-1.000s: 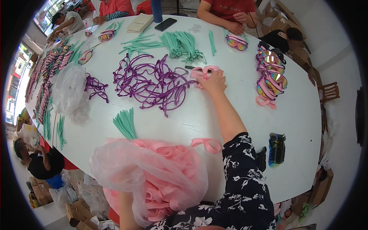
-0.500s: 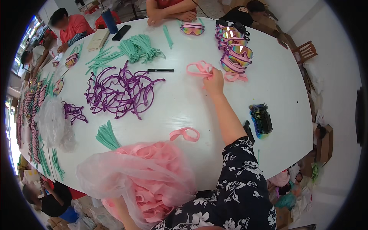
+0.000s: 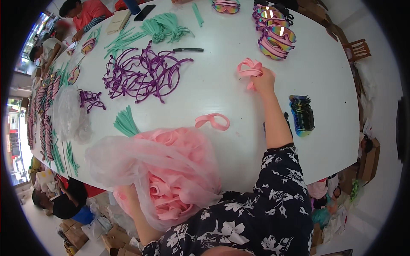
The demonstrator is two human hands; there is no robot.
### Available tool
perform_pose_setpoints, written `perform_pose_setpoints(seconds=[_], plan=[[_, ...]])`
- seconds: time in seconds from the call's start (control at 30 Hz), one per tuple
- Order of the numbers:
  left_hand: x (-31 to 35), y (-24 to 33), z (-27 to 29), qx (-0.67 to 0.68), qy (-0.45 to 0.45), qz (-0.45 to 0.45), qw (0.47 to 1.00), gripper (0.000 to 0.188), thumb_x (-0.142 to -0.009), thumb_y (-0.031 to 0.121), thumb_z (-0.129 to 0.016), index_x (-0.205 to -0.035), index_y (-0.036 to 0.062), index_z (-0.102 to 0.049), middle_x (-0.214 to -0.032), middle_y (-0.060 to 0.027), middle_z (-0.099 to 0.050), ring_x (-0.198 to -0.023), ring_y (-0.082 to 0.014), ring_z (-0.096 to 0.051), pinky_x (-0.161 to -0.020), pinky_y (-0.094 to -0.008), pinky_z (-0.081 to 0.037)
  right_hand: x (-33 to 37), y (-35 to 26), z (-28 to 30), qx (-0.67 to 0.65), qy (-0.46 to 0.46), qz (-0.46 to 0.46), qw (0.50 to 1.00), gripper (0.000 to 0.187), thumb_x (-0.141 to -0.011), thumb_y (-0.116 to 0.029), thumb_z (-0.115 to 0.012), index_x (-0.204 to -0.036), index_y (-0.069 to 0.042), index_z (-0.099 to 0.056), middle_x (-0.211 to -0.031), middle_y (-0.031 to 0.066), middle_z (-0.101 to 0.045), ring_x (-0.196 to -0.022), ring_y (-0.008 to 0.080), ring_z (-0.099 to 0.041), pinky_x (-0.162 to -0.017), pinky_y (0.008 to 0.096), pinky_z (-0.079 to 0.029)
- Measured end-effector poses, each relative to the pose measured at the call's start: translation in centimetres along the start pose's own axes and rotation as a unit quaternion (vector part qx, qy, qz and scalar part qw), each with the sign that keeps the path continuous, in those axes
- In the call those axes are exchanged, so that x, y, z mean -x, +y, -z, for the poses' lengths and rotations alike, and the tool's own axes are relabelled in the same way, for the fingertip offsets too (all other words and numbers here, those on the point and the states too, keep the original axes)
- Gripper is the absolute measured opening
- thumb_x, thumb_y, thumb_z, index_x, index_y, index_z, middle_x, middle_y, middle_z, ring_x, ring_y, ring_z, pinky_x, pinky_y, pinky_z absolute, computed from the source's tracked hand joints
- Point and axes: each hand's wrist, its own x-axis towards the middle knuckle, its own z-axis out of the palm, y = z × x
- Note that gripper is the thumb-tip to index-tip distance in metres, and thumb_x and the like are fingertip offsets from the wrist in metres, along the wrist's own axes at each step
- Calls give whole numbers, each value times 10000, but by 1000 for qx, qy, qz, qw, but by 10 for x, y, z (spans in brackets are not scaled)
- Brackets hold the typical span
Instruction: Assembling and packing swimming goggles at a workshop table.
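Head view, read from left to right across a white table (image 3: 222,85). Along the far left edge lies a row of finished goggles (image 3: 40,115), with a crumpled clear plastic bag (image 3: 68,113) just beside it and a small tangle of purple straps (image 3: 90,99) touching that bag. A bundle of green straps (image 3: 125,123) lies near the table's near edge; farther back, a large heap of purple goggle frames (image 3: 143,74) spreads over the middle, with more green strips (image 3: 164,27) and a black pen (image 3: 188,50) beyond it. At the near edge, a clear bag full of pink straps (image 3: 166,170) overhangs the table; the left hand (image 3: 128,194) is behind the bag's underside and mostly hidden, so its grip cannot be told. A single pink strap loop (image 3: 212,121) lies on the table just beyond the bag, apart from both hands. The right arm, in a black floral sleeve (image 3: 277,187), stretches out over the table; the right hand (image 3: 261,81) is closed around a bunch of pink straps (image 3: 249,70), which rests on the table surface. Beyond it stands a stack of pink goggles with mirrored lenses (image 3: 271,32). To the right of the forearm lies a stack of iridescent lenses (image 3: 302,115), near the table's right edge.
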Motion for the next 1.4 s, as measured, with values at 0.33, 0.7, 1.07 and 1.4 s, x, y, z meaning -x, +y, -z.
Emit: perform_pose_setpoints(seconds=[0.33,0.7,1.07,1.4], plan=[[-52,-65,32,205,-211,7,956,300,-937,159,-527,-1166,-25,-587,-1080,-94,-623,-942,-192,-608,-803,-299,-495,200,-59,-90,45,-44,304,951,308,-665,-67,-661,-957,-110,-573,-894,127,-557,-837,347,-541,-760,464,-427],[-47,-61,65,342,-254,-22,904,335,-921,108,-481,-1217,-27,-560,-1151,-112,-604,-1020,-183,-596,-876,-313,-492,170,-98,-45,-83,-90,-63,990,245,-775,-133,-695,-989,-81,-587,-821,117,-631,-671,230,-630,-510,355,-499],[9,16,206,592,-515,-176,594,529,-963,165,-350,-1454,-12,-267,-1142,-130,-573,-851,-175,-557,-714,-283,-464,332,-292,84,-251,-135,447,848,306,-771,-123,-728,-1035,-39,-598,-1064,72,-637,-924,170,-619,-832,318,-505],[107,9,223,398,-90,-271,872,598,-955,237,-355,-1476,-20,-214,-1408,-101,-453,-677,-56,-498,-498,-203,-364,436,-361,-57,112,-496,297,808,490,-546,-114,-802,-1017,-75,-673,-1041,82,-686,-906,269,-674,-741,372,-533]])
